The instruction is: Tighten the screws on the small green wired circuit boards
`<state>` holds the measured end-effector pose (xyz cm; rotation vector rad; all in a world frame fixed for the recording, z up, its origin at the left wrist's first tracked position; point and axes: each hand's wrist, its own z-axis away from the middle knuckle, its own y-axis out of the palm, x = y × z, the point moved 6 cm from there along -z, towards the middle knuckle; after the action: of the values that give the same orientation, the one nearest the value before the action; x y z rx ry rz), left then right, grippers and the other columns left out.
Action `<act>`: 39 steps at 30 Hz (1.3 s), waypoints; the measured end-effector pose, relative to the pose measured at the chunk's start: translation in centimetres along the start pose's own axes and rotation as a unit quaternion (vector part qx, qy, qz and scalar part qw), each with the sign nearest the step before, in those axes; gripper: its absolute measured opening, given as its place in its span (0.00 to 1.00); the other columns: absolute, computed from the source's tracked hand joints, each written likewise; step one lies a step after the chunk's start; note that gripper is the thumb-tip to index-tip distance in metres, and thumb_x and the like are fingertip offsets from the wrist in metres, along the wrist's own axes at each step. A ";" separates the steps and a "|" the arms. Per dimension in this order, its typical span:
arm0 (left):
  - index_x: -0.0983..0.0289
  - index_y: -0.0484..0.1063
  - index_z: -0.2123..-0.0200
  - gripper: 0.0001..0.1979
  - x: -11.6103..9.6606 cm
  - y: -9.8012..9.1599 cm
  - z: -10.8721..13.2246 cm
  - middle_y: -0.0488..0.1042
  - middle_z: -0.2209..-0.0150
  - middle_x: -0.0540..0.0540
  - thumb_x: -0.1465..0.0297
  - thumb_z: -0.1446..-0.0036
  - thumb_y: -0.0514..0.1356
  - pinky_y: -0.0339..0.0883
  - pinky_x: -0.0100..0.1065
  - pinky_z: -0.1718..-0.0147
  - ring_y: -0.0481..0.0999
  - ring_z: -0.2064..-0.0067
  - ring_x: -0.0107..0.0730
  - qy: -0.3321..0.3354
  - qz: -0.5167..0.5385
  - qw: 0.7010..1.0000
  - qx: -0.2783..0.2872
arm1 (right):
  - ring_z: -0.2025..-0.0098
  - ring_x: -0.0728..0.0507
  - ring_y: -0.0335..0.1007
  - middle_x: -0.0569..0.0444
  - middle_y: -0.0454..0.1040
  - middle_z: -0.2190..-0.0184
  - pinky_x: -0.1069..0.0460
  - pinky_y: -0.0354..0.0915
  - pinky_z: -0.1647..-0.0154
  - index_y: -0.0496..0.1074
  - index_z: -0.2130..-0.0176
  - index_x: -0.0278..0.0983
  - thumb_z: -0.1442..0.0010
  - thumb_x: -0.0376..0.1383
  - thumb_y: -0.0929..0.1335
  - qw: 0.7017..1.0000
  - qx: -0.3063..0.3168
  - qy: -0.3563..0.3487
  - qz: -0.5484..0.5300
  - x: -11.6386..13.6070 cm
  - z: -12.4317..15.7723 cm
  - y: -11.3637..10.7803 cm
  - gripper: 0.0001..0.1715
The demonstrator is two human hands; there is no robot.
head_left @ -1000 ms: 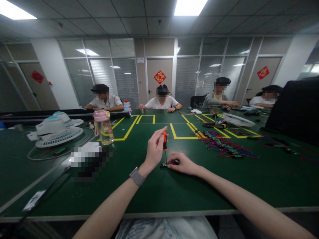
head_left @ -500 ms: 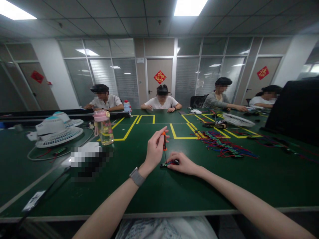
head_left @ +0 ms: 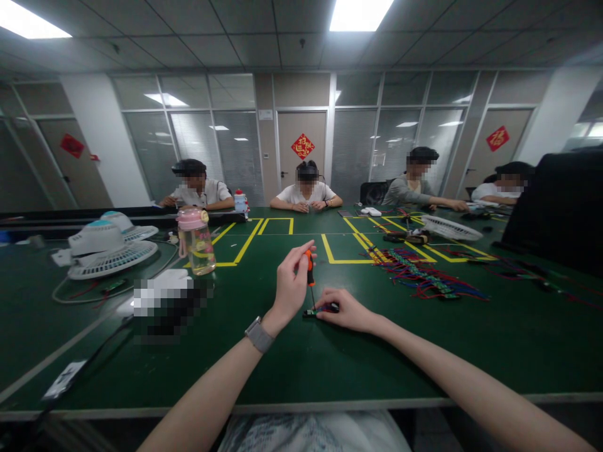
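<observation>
While the left hand (head_left: 293,276) is grasping an orange-and-black screwdriver (head_left: 310,278) between its thumb and its extended fingers, the right hand (head_left: 346,311) is bending low over the green table (head_left: 282,376) and pinching the right end of a small circuit board (head_left: 309,313) between thumb and forefinger. The small circuit board is lying on the table straight in front of the person, its left end showing a dark edge. The screwdriver is standing almost upright with a slight lean, its thin shaft running down to the board right beside the right fingertips; what exactly the tip is meeting is too small to tell. Thin wires (head_left: 326,307) in red and blue are passing beneath the right fingers. A grey-strapped watch (head_left: 259,334) is circling the left wrist. Farther off to the right, a row of circuit boards (head_left: 426,276) is lying with coloured leads spreading out on both sides, near yellow tape (head_left: 348,261) that is forming angular outlines. Over on the left, a pink-lidded bottle (head_left: 200,242) is standing upright, and white fans (head_left: 110,254) are resting farther left. Across the table, four people (head_left: 308,196) are sitting and wearing dark headgear (head_left: 188,167); the one straight ahead is holding both hands close together near the far edge.
</observation>
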<state>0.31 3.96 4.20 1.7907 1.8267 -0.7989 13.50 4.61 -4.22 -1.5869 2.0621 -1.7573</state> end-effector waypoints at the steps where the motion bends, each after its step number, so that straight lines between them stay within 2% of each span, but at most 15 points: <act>1: 0.61 0.70 0.47 0.17 0.1 0.1 0.1 0.73 0.52 0.58 0.66 0.34 0.50 0.71 0.33 0.60 0.75 0.57 0.32 -0.006 0.010 1.000 0.003 | 0.71 0.48 0.65 0.54 0.70 0.70 0.54 0.61 0.69 0.80 0.62 0.34 0.45 0.33 0.71 1.000 0.001 0.000 0.002 0.0 0.0 0.0 0.09; 5: 0.60 0.74 0.53 0.13 -0.5 0.1 0.2 0.72 0.57 0.55 0.65 0.38 0.56 0.70 0.30 0.63 0.74 0.59 0.31 0.020 -0.041 0.999 -0.012 | 0.71 0.49 0.64 0.54 0.70 0.71 0.54 0.60 0.69 0.80 0.62 0.35 0.45 0.33 0.71 1.000 0.001 0.003 0.009 -0.1 0.0 0.0 0.09; 7: 0.59 0.77 0.56 0.11 -0.9 -0.2 0.2 0.69 0.59 0.54 0.65 0.40 0.59 0.69 0.30 0.61 0.72 0.59 0.30 0.039 -0.083 0.995 -0.028 | 0.71 0.49 0.64 0.55 0.69 0.71 0.54 0.60 0.69 0.80 0.62 0.35 0.45 0.33 0.71 1.000 0.000 0.002 0.009 -0.1 0.0 0.0 0.09; 9: 0.58 0.77 0.56 0.11 -1.0 -0.4 0.1 0.67 0.58 0.55 0.66 0.39 0.57 0.68 0.31 0.58 0.71 0.57 0.31 0.042 -0.094 0.994 -0.029 | 0.72 0.49 0.64 0.55 0.69 0.71 0.54 0.60 0.69 0.80 0.62 0.35 0.44 0.33 0.71 1.000 0.000 0.001 0.008 0.0 0.0 0.0 0.08; 12: 0.58 0.73 0.49 0.16 -0.7 0.1 0.0 0.69 0.53 0.56 0.67 0.35 0.50 0.70 0.32 0.58 0.73 0.55 0.31 0.020 -0.028 0.999 0.013 | 0.71 0.49 0.65 0.54 0.70 0.71 0.54 0.60 0.69 0.80 0.62 0.35 0.44 0.33 0.71 1.000 0.002 0.002 0.008 0.2 0.0 -0.1 0.09; 15: 0.59 0.68 0.45 0.17 -0.3 0.7 0.1 0.71 0.52 0.57 0.66 0.35 0.51 0.72 0.32 0.61 0.75 0.58 0.31 -0.011 0.033 0.999 0.039 | 0.71 0.48 0.65 0.53 0.70 0.70 0.54 0.60 0.69 0.79 0.62 0.34 0.45 0.31 0.71 1.000 0.007 0.006 0.007 0.3 0.0 -0.1 0.09; 19: 0.59 0.74 0.53 0.12 -0.8 0.3 0.3 0.72 0.58 0.55 0.67 0.40 0.59 0.71 0.29 0.63 0.74 0.58 0.31 0.022 -0.036 0.999 0.004 | 0.71 0.48 0.65 0.53 0.71 0.70 0.54 0.60 0.69 0.80 0.62 0.34 0.45 0.32 0.71 1.000 0.004 0.005 0.004 0.3 0.0 -0.1 0.08; 22: 0.59 0.77 0.57 0.10 -1.2 0.0 0.3 0.69 0.59 0.54 0.67 0.40 0.58 0.70 0.29 0.62 0.73 0.58 0.30 0.047 -0.069 0.996 -0.009 | 0.71 0.48 0.65 0.54 0.71 0.71 0.54 0.61 0.69 0.80 0.62 0.34 0.45 0.32 0.71 1.000 -0.001 0.004 0.002 0.3 0.0 -0.1 0.08; 27: 0.60 0.72 0.48 0.16 -0.8 0.4 0.1 0.71 0.53 0.57 0.68 0.35 0.51 0.71 0.32 0.60 0.75 0.57 0.31 0.020 0.003 0.999 0.028 | 0.71 0.48 0.65 0.54 0.70 0.70 0.54 0.61 0.68 0.80 0.62 0.34 0.45 0.32 0.71 1.000 0.000 0.004 -0.002 0.3 0.0 0.0 0.09; 31: 0.60 0.76 0.54 0.11 -0.8 0.0 0.1 0.70 0.59 0.55 0.67 0.39 0.58 0.70 0.30 0.61 0.73 0.58 0.31 0.034 -0.052 0.998 -0.010 | 0.71 0.48 0.65 0.54 0.70 0.71 0.54 0.60 0.69 0.80 0.62 0.34 0.45 0.33 0.72 1.000 0.000 -0.001 -0.001 0.1 0.0 0.0 0.09; 33: 0.59 0.77 0.56 0.11 -0.8 -0.1 0.1 0.68 0.58 0.54 0.67 0.40 0.59 0.69 0.30 0.59 0.72 0.57 0.30 0.038 -0.072 0.997 -0.017 | 0.71 0.48 0.65 0.54 0.70 0.71 0.54 0.60 0.69 0.80 0.62 0.34 0.45 0.33 0.72 1.000 -0.001 -0.004 0.001 0.0 0.0 0.0 0.09; 37: 0.59 0.71 0.47 0.16 -0.3 0.4 0.0 0.69 0.50 0.57 0.67 0.35 0.51 0.72 0.32 0.58 0.74 0.55 0.31 0.008 0.006 1.000 0.026 | 0.71 0.48 0.65 0.53 0.70 0.71 0.54 0.61 0.68 0.80 0.62 0.33 0.45 0.33 0.71 1.000 -0.001 -0.006 -0.002 0.0 0.0 0.1 0.09; 39: 0.60 0.69 0.45 0.17 -0.1 0.7 0.1 0.71 0.50 0.58 0.67 0.35 0.51 0.73 0.32 0.61 0.75 0.57 0.32 -0.009 0.039 0.998 0.038 | 0.71 0.48 0.65 0.53 0.70 0.70 0.54 0.61 0.68 0.80 0.62 0.33 0.45 0.32 0.71 1.000 -0.002 -0.007 -0.004 0.0 -0.1 0.1 0.09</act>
<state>0.98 3.82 4.17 1.8832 1.7245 -0.8630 13.42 4.63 -4.26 -1.6046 2.0586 -1.7410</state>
